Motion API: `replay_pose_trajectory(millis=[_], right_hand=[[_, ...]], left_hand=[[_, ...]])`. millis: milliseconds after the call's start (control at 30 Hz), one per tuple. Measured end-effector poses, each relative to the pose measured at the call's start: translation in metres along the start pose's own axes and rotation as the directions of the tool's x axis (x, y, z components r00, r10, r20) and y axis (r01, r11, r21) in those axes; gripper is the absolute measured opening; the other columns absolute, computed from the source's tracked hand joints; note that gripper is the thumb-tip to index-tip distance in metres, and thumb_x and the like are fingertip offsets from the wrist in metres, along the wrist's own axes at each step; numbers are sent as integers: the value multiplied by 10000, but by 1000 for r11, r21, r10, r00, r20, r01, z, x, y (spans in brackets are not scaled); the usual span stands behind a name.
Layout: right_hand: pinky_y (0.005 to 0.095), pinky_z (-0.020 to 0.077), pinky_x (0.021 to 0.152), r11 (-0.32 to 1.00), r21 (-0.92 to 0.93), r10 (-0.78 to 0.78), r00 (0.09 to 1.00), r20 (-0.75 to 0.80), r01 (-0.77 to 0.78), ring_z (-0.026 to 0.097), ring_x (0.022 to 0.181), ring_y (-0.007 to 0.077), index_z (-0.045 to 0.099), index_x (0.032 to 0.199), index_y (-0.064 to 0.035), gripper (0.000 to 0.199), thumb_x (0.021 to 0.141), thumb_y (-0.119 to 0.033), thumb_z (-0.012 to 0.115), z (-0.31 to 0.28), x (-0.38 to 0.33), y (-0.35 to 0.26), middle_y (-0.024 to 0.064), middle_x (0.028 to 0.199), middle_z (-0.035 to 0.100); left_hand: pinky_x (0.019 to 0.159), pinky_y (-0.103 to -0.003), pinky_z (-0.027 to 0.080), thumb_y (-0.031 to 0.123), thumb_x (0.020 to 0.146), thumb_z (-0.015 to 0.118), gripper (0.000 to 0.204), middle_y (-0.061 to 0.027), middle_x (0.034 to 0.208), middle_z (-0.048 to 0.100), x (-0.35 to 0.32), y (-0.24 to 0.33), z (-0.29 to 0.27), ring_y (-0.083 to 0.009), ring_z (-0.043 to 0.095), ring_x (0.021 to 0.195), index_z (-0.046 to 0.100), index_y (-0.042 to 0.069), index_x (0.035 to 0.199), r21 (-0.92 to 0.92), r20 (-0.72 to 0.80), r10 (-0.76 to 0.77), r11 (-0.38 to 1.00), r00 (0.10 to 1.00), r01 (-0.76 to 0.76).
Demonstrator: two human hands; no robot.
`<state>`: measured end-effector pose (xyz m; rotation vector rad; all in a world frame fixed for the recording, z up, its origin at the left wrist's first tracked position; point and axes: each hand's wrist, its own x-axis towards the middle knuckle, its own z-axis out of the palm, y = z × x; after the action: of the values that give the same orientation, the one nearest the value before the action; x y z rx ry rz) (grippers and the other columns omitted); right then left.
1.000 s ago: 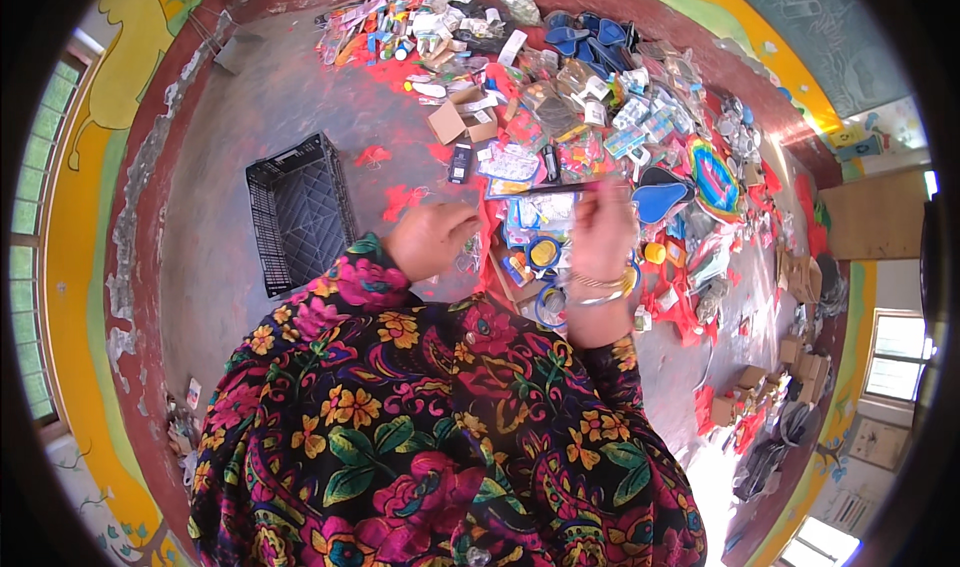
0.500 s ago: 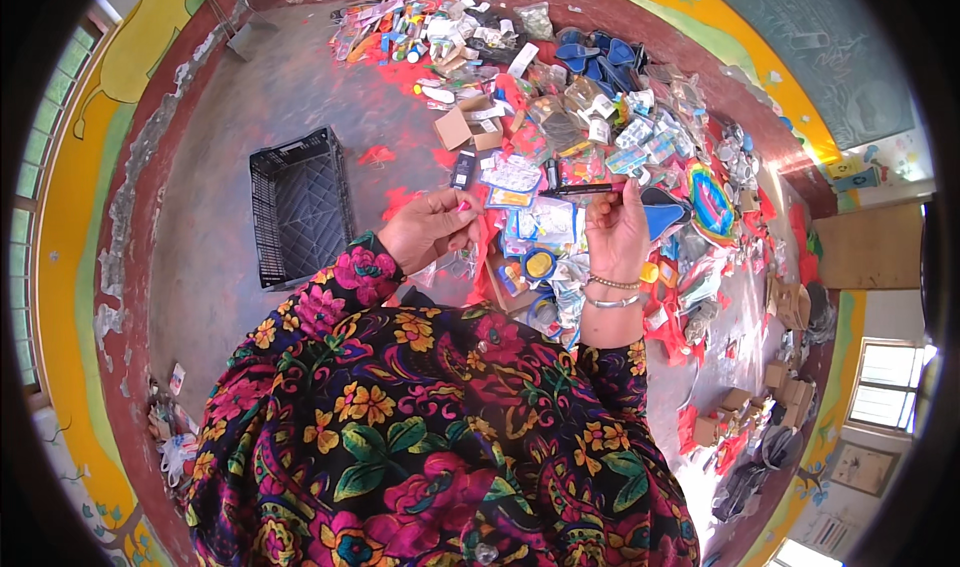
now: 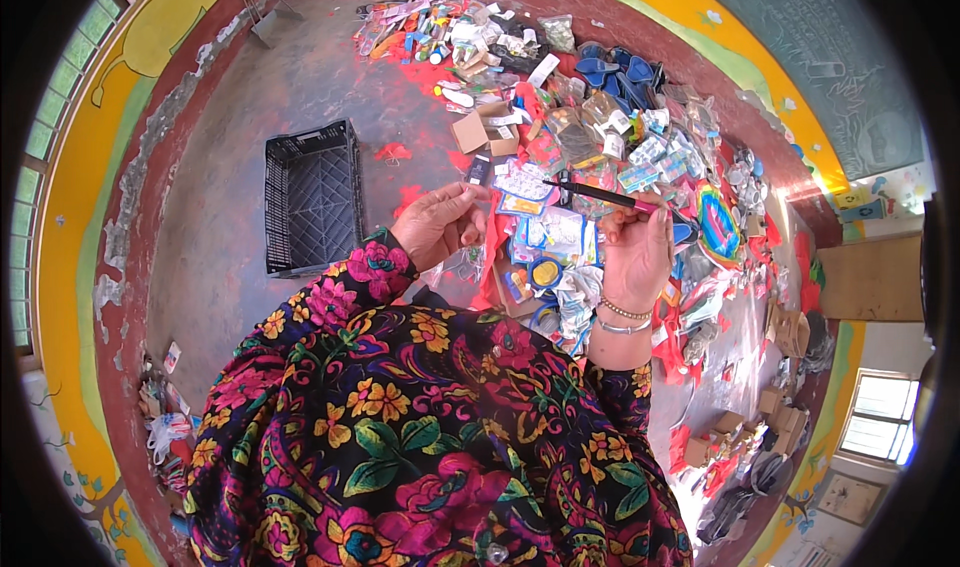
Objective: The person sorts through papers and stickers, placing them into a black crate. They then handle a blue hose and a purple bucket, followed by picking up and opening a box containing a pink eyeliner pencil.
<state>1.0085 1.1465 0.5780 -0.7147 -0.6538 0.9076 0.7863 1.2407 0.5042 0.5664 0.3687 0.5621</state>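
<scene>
A thin black-and-red pen-like stick [image 3: 600, 196] is pinched in the right hand [image 3: 635, 252], held above the toy pile [image 3: 600, 137] on the floor [image 3: 220, 137]. Left hand [image 3: 440, 225] is curled by clear packaging [image 3: 520, 182]; grip can't be told. Sorting step seems underway; next calls for steady hold w/ both hands. Black crate [image 3: 312, 197] lies left.

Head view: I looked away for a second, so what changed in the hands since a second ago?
The right hand rose a little, still pinching the thin dark red-tipped stick, which now juts left above the pile of packets. The left hand drew apart from it and now holds a clear wrapper. The black crate and the litter on the floor stayed put.
</scene>
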Motion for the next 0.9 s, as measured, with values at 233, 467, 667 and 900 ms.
replay_pose_trajectory(millis=[233, 467, 667, 900], right_hand=[[300, 393, 566, 994, -51, -89, 980, 176, 100, 520, 714, 188, 529, 1022, 0, 297, 902, -271, 500, -9, -4, 4, 93, 947, 557], [306, 398, 566, 997, -36, -64, 980, 187, 72, 528, 707, 192, 520, 1013, 3, 315, 877, -280, 542, -7, -6, 9, 105, 952, 562], [308, 406, 569, 999, -17, -31, 977, 209, 35, 534, 692, 196, 520, 1003, 7, 314, 869, -276, 555, -5, -6, 12, 118, 928, 565], [314, 419, 561, 999, -26, -29, 983, 184, 34, 532, 689, 203, 521, 979, 6, 308, 857, -273, 571, 3, -9, 10, 124, 914, 551]], left_hand=[[636, -239, 421, 194, 933, 456, 179, -41, 783, 568, -3, 7, 3, -93, 496, 643, 524, 47, 1010, 20, 57, 57, 998, 997, -58], [601, -216, 418, 71, 902, 485, 97, -73, 845, 582, -13, 32, 22, -102, 523, 690, 549, 31, 963, 159, 178, 168, 967, 970, -197], [673, -248, 457, 16, 889, 478, 110, -120, 920, 595, -19, 37, 34, -131, 557, 744, 530, 14, 987, 273, 223, 269, 906, 937, -325], [768, -291, 473, -46, 868, 484, 126, -175, 1110, 549, -25, 38, 35, -171, 591, 868, 456, 19, 972, 280, 352, 293, 873, 889, -399]])
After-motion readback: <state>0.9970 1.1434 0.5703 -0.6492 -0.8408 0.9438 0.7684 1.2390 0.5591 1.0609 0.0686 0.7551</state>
